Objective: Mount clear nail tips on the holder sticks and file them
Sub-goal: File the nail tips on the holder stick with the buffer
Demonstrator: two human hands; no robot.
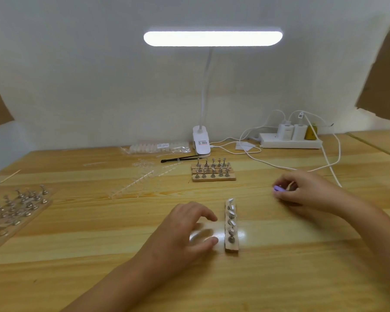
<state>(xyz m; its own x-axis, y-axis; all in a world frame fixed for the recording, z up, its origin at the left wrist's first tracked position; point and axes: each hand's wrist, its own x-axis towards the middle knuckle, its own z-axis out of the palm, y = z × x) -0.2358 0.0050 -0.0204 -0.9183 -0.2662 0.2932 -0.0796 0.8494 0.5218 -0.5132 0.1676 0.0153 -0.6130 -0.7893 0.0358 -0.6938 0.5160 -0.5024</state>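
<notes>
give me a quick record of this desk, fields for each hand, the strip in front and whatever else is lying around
left hand: fingers relaxed, holds nothing, just left of near strip
right hand: fingers curled round a small purple thing, blurred
near strip: wooden, one row of holder sticks, most seem capped with tips
back strips: three, side by side, holder sticks upright
clear tip strips: loose on the table, left of back strips
tray: far left, many holder sticks
lamp: lit, at the back

Nail-craft workbench: wooden table [279, 278], clip lamp [212, 38], power strip [289, 143], holder racks [214, 170]
</notes>
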